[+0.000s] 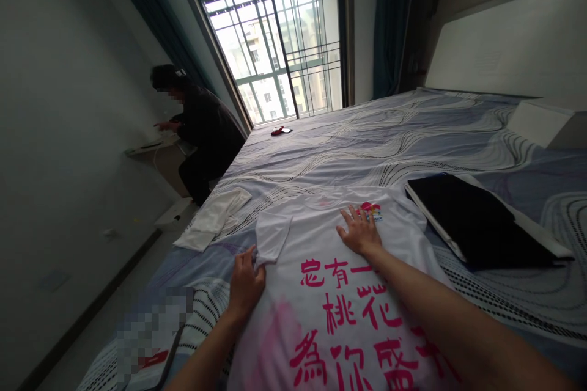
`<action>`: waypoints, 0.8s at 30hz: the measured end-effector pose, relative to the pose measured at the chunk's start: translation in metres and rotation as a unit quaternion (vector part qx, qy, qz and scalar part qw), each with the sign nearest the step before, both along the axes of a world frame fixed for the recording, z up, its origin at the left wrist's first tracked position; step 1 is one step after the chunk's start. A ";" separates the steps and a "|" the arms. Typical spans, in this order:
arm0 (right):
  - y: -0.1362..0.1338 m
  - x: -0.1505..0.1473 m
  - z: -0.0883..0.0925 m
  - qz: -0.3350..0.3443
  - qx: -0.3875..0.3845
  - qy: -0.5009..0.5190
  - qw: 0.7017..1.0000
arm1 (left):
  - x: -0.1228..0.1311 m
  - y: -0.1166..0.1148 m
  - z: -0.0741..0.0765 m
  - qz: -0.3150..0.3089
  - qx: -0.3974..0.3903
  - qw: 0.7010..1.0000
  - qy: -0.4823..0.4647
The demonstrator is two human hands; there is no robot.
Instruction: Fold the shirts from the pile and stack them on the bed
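Observation:
A white T-shirt point(316, 238) with pink lettering and a small colourful chest print lies spread face up on the bed. My right hand point(362, 231) rests flat on its upper chest, beside the print, fingers spread. At the shirt's left side, my left hand point(246, 281) has its fingers curled at the lower edge of the short sleeve point(274, 235), which is turned inward. The thumb and fingers appear closed on the cloth there. My right forearm covers part of the lettering.
Folded dark clothing point(477, 217) lies right of the shirt, and a folded white cloth point(213, 220) to the left. A white box point(545, 119) stands on the patterned bed sheet point(330, 156). A small red item point(277, 131) lies farther back. Beyond the bed's left edge a person point(202, 125) sits.

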State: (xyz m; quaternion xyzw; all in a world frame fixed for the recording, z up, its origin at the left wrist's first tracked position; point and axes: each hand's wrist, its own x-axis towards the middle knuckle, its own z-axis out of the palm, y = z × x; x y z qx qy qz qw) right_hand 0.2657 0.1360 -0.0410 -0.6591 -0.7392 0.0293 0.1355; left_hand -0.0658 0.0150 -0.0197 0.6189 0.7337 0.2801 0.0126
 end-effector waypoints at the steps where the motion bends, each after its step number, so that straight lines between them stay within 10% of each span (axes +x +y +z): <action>1: 0.000 0.000 0.000 -0.001 0.001 -0.002 1.000 | -0.002 0.001 0.002 0.020 -0.023 0.999 -0.016; 8: -0.001 0.000 0.000 -0.002 0.003 -0.014 1.000 | 0.001 -0.005 0.011 0.115 0.004 0.993 -0.013; 24: -0.001 0.000 0.000 -0.002 0.006 -0.002 1.000 | -0.005 -0.026 0.005 -0.039 0.104 0.992 0.056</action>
